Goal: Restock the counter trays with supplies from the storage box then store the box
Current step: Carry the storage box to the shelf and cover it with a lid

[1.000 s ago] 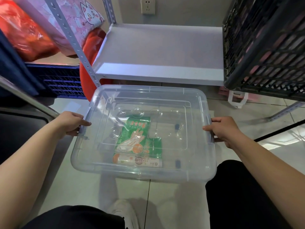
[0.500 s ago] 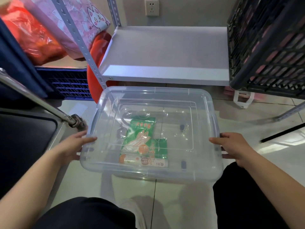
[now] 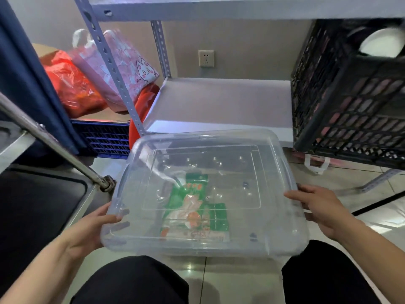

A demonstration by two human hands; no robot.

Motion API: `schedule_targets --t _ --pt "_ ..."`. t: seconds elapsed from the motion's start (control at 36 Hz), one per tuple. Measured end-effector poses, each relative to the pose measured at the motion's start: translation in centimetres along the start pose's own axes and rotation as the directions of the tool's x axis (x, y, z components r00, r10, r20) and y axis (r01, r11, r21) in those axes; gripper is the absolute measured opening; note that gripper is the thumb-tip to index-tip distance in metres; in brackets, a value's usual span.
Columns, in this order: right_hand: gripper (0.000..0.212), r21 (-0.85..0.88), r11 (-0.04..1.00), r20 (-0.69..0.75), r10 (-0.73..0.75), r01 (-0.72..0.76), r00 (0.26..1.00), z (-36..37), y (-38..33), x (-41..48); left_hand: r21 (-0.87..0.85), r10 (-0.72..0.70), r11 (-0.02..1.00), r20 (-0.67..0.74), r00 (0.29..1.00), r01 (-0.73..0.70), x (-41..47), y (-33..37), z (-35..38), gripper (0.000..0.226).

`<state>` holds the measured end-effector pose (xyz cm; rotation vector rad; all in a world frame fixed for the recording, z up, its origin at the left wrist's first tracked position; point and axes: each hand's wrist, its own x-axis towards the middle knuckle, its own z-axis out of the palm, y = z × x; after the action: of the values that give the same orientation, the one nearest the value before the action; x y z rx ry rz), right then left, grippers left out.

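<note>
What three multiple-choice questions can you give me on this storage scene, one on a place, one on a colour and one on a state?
1. On which side of the bare grey shelf is the black crate?
A. left
B. right
C. underneath

2. What is the main colour of the packet inside the clear box?
A. blue
B. green
C. yellow

3. How is the clear box held?
A. by both hands, at opposite sides
B. by one hand alone
C. by no hand

Answers:
1 B: the crate shows to the right of the shelf.
2 B: green print shows through the clear plastic.
3 A: the left hand and the right hand grip the box's two sides.
</note>
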<state>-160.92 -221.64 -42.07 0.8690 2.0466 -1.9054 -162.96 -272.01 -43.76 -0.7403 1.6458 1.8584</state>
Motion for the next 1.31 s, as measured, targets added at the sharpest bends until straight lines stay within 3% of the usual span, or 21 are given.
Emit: schedule_targets --t 0.06,0.14,0.17,0.36,0.53,0.58,0.64,0.72,0.83,0.92,1.0,1.06,1.11,1.22,1.31 --pt "0.034 0.032 0.998 0.019 -0.057 0.056 0.998 -0.7 -1.7 -1.7 -0.001 0.046 0.999 0.016 0.999 -0.046 -1.6 1.3 0.2 0.062" --pt "0.079 0.096 0.977 0.021 -0.193 0.190 0.981 -1.5 -4.4 -4.2 0.039 0.124 0.991 0.067 0.990 -0.127 -4.5 3.5 1.5 0.067" --pt "0.085 0.123 0.963 0.009 -0.243 0.240 0.970 -1.8 -5.2 -4.8 0.042 0.152 0.987 0.074 0.986 -0.156 -5.3 4.3 1.9 0.064" --pt "0.065 0.284 0.856 0.051 -0.463 0.432 0.885 -4.3 -9.8 -7.1 0.136 0.330 0.931 0.085 0.940 -0.339 -8.7 9.7 3.5 0.100" --pt "0.062 0.336 0.784 0.017 -0.559 0.522 0.829 -4.7 -11.2 -6.6 0.145 0.431 0.886 0.096 0.897 -0.441 -9.2 12.4 4.9 0.094" --pt "0.064 0.359 0.779 0.013 -0.555 0.514 0.832 -4.5 -11.7 -5.6 0.124 0.465 0.869 0.125 0.876 -0.479 -8.7 13.3 5.4 0.072" --pt "0.075 0.356 0.803 0.003 -0.513 0.479 0.858 -3.7 -12.0 -4.5 0.090 0.485 0.864 0.118 0.867 -0.495 -7.7 14.0 6.1 0.058" --pt "0.094 0.357 0.819 -0.052 -0.462 0.449 0.885 -2.6 -11.9 -2.5 0.049 0.512 0.857 0.036 0.858 -0.514 -5.5 14.0 7.0 0.066" --pt "0.067 0.329 0.821 -0.107 -0.459 0.467 0.882 -2.3 -11.9 -1.2 0.032 0.558 0.829 -0.022 0.829 -0.558 -4.3 13.2 7.2 0.068" --pt "0.062 0.308 0.831 -0.146 -0.439 0.463 0.886 -2.4 -11.6 -0.7 0.047 0.631 0.776 -0.035 0.775 -0.629 -4.4 12.1 7.6 0.071" --pt "0.063 0.312 0.836 -0.153 -0.424 0.451 0.893 -2.4 -11.2 -0.6 0.231 0.711 0.678 0.037 0.703 -0.698 -4.7 10.3 7.7 0.095" --pt "0.063 0.315 0.839 -0.153 -0.416 0.444 0.896 -2.5 -11.2 -0.6 0.525 0.708 0.549 0.121 0.695 -0.650 -4.7 9.7 7.6 0.115" --pt "0.063 0.311 0.837 -0.159 -0.420 0.449 0.893 -2.5 -11.4 -0.6 0.710 0.734 0.406 0.121 0.668 -0.575 -4.4 9.4 7.6 0.119" --pt "0.063 0.239 0.836 -0.177 -0.463 0.494 0.869 -2.2 -12.4 -1.0 0.735 0.822 0.336 0.076 0.564 -0.589 -3.6 9.7 7.9 0.108" --pt "0.061 -0.002 0.848 -0.155 -0.524 0.531 0.837 -2.0 -13.6 -1.9 0.732 0.840 0.331 0.060 0.540 -0.596 -3.0 9.8 7.6 0.101"
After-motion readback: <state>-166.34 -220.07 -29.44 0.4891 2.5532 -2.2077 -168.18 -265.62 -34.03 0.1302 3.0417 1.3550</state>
